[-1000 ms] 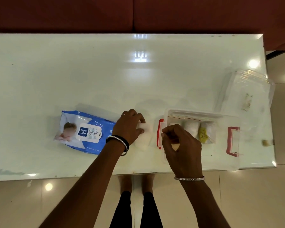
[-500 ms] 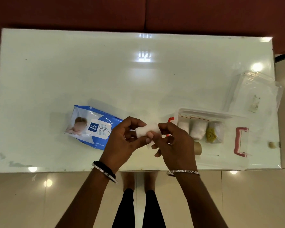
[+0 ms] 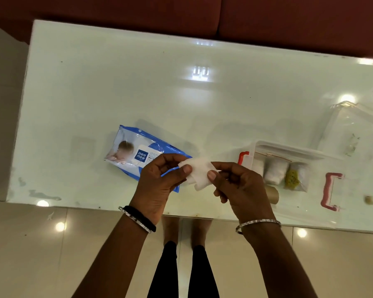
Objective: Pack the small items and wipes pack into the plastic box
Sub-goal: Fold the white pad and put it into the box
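Both my hands hold a small white folded cloth (image 3: 199, 173) above the table's front edge. My left hand (image 3: 159, 183) pinches its left side and my right hand (image 3: 241, 188) pinches its right side. A blue wipes pack (image 3: 129, 151) lies flat on the table behind my left hand. The clear plastic box (image 3: 310, 203) with red handles stands to the right, partly hidden by my right hand. Inside it lie white rolls (image 3: 275, 173), a yellow item in a bag (image 3: 293, 179) and a cardboard tube (image 3: 272, 194).
The box's clear lid (image 3: 353, 130) lies at the back right near the table's right edge. A small tan object (image 3: 369, 200) sits right of the box. The white glossy table (image 3: 181, 93) ends close in front of me; my legs show below.
My left hand lifted the white cloth off the table. My right hand came away from the box and took hold of the cloth's other side; the cloth has spread wider between them.
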The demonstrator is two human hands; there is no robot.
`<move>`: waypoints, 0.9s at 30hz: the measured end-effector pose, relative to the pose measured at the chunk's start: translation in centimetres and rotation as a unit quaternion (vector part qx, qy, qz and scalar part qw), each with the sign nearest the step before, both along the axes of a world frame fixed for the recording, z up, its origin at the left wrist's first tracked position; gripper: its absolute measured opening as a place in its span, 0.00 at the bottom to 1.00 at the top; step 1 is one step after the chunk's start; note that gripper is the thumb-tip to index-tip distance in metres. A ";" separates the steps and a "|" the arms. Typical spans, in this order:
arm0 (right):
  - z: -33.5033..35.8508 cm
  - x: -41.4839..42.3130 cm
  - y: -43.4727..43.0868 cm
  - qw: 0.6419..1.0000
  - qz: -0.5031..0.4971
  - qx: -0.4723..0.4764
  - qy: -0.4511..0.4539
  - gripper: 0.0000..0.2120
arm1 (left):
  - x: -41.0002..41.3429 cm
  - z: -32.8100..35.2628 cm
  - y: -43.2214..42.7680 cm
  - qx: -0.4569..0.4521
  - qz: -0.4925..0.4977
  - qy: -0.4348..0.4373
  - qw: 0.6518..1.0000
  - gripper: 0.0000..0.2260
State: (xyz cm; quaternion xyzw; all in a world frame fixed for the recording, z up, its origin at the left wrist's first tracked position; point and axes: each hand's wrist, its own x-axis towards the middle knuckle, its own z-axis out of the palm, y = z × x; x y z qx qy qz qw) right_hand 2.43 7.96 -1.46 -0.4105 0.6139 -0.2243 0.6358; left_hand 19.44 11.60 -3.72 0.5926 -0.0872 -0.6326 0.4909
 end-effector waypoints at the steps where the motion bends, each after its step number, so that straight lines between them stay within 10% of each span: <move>1: 0.1 0.1 0.1 1.000 0.002 0.005 -0.008 0.05 | 0.0 0.0 0.1 0.004 0.000 -0.020 1.000 0.12; 13: 0.1 0.9 -0.3 0.966 -0.188 0.126 -0.126 0.08 | 0.4 0.0 0.8 -0.014 -0.039 -0.124 0.991 0.11; 21: -0.8 0.6 -3.1 0.913 -0.267 0.226 -0.211 0.10 | 1.4 0.1 1.6 -0.003 -0.083 -0.006 0.997 0.14; 27: -0.4 0.1 -3.4 0.956 -0.211 0.162 -0.120 0.16 | 1.7 0.0 2.0 0.002 -0.044 0.039 0.998 0.14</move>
